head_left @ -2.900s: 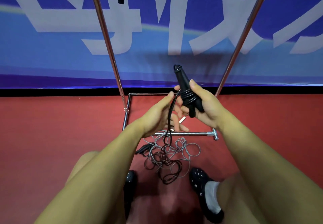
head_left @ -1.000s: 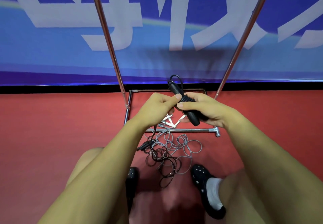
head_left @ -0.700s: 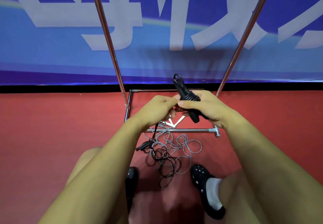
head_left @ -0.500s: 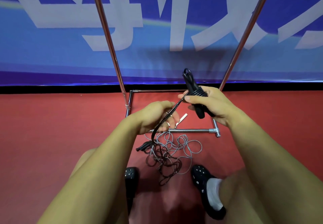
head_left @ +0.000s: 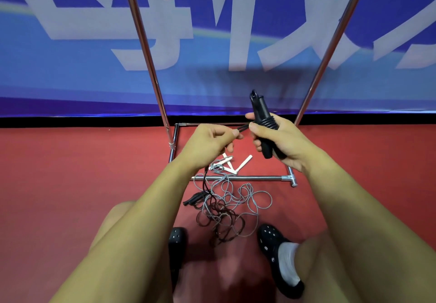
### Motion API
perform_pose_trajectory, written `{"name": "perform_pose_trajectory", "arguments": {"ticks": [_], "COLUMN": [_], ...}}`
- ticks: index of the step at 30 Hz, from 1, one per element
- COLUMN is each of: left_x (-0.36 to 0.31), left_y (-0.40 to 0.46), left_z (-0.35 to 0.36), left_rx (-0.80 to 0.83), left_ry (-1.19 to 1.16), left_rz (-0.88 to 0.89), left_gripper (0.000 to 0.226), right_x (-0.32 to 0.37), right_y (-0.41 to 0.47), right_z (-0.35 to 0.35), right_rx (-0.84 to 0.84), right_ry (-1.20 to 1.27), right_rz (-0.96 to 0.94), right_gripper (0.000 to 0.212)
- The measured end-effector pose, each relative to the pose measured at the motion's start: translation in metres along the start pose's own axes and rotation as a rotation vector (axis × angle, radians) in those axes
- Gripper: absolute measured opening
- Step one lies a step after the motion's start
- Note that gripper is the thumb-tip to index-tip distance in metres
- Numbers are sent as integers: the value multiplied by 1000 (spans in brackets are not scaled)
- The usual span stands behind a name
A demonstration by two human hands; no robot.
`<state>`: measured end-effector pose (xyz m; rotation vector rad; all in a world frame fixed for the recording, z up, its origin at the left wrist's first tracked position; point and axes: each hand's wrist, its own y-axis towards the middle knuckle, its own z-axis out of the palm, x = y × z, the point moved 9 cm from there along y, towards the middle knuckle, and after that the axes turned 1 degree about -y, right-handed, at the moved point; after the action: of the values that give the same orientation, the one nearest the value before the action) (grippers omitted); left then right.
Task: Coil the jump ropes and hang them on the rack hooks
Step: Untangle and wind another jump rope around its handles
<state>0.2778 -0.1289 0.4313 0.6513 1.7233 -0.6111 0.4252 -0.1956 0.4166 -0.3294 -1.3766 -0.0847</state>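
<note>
The black handle (head_left: 262,123) stands almost straight up, its top tipped a bit left, with black rope (head_left: 267,121) wound round its middle. The right hand (head_left: 280,142) is wrapped round it, hiding its lower half. The left hand (head_left: 210,142), just beside it, pinches the rope, which hangs down to a messy pile (head_left: 226,206) on the red floor (head_left: 70,184).

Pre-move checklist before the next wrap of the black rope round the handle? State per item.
1. Right hand grips the black handle: ok.
2. Left hand pinches the black cord beside the handle: ok.
3. Turns already on the handle sit tight together: ok.
4. Slack cord free to feed: not ok, it runs down into the tangle with the grey rope on the floor.
5. Second black handle loose on the floor: ok.
6. Free hook on the rack: cannot tell, top out of view.
</note>
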Motion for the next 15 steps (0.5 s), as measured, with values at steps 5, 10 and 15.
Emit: {"name": "perform_pose_trajectory", "arguments": {"ticks": [5, 10, 15], "left_x": [-1, -2, -1], "left_y": [1, 2, 3], "left_z": [-11, -13, -16], "left_rx": [-125, -178, -197], "left_ry": [147, 232, 322], "left_rz": [2, 30, 28], "left_gripper": [24, 23, 30], "right_x": [-7, -12, -7], "right_y": [0, 1, 5], "right_z": [7, 8, 8], "right_rx": [65, 46, 76], "right_ry": [206, 153, -27], "right_rz": [139, 135, 8], "right_gripper": [54, 35, 23]}}
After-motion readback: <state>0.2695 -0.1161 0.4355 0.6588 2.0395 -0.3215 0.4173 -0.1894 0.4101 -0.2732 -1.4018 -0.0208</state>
